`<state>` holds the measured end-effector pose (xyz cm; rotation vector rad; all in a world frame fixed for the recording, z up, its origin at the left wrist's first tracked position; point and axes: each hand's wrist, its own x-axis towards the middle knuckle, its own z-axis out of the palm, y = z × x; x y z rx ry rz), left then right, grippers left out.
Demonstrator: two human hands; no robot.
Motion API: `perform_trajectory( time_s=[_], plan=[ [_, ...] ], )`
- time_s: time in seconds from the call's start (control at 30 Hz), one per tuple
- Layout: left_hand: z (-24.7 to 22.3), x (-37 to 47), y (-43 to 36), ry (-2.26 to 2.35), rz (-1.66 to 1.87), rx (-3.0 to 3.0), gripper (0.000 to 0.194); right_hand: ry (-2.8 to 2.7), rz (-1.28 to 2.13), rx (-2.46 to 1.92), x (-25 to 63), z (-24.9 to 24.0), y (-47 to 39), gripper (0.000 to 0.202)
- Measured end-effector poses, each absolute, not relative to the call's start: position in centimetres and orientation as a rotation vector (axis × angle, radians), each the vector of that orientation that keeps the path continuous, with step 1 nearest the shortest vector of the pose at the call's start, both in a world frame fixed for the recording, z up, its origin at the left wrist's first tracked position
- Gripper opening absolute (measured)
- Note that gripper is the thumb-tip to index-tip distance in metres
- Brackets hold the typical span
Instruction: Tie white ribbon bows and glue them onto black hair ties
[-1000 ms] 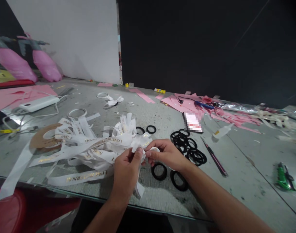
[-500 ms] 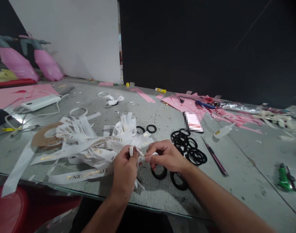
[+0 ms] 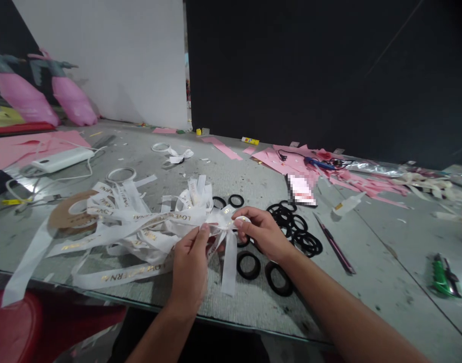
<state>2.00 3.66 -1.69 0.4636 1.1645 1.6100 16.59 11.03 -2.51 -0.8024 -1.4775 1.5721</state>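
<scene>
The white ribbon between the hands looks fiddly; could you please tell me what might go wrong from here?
The ribbon could slip or loosen, since the left hand and right hand seem to pinch it only with their fingers. Hanging so close beside the black ring, it might also snag.

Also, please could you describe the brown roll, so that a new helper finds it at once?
On the grey table, find the ribbon pile. The roll lies flat at its left end. Unlike the thin white ring behind it, it is wide and brown.
</scene>
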Motion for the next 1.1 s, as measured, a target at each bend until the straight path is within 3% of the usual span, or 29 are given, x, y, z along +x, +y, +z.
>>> perform_trajectory(
  time_s=[0.2, 0.4, 0.6, 0.87, 1.1],
  plan=[
    [-1.8, 1.8, 3.7, 1.157, 1.654, 0.412, 0.041, -1.351, 1.689, -0.767, 16.8, -2.6, 11.4, 0.033],
    [-2.5, 1.8, 3.4, 1.239, 1.558, 0.611, 0.042, -1.605, 1.672, -0.652, 17.1, -1.8, 11.1, 0.044],
    [-3.4, 1.5, 3.4, 1.294, 1.613, 0.682, 0.045, -1.794, 1.623, -0.793, 17.4, -1.5, 11.2, 0.033],
    [-4.0, 1.7, 3.6, 1.245, 1.643, 0.653, 0.042, -1.33, 1.76, -0.724, 16.8, -2.1, 11.1, 0.028],
    [-2.3, 1.9, 3.8, 1.042, 1.595, 0.371, 0.044, -1.251, 2.024, -0.521, 16.9, -1.2, 10.7, 0.041]
  ],
)
